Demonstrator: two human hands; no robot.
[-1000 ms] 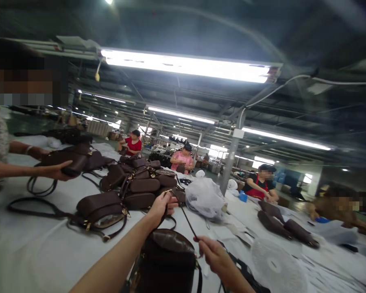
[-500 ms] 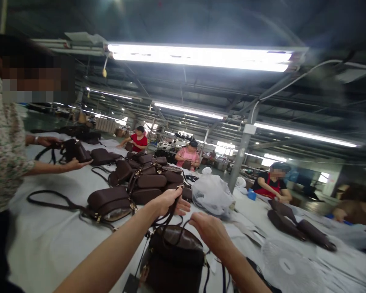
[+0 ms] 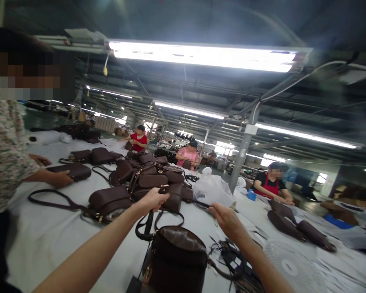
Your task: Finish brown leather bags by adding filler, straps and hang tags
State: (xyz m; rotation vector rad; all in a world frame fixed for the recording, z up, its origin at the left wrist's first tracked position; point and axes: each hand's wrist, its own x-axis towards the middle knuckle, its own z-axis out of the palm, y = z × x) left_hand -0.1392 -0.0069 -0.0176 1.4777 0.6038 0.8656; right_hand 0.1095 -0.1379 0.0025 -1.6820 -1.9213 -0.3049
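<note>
You stand at a wide white tabletop [image 3: 64,244], its near edge below your view; across its middle, toward the far edge, spreads a heap of brown bags [image 3: 152,182], lying at mixed angles against one another; at the left edge a co-worker in a flowered top [image 3: 7,154] has one hand on a long brown bag [image 3: 79,171] lying near that side; toward the right edge lie a few brown pieces [image 3: 311,232], in front of a person in a red apron [image 3: 271,188].

Nearest you, toward the middle of the near edge, sits an open brown bag [image 3: 179,264], its mouth showing a shiny lining; a strapped bag [image 3: 110,198] lies to its left, its long strap looping toward the left edge; a clear plastic bundle [image 3: 215,189] rests beyond your hands, and a pale fan [image 3: 288,264] shows near the right corner.

Above the open bag, your left hand [image 3: 155,200] and right hand [image 3: 225,217] are well apart; the fingers of each are closed on a thin dark strap [image 3: 199,202], which spans the gap between them; smallest is a gold buckle [image 3: 164,188] at your left fingertips.
</note>
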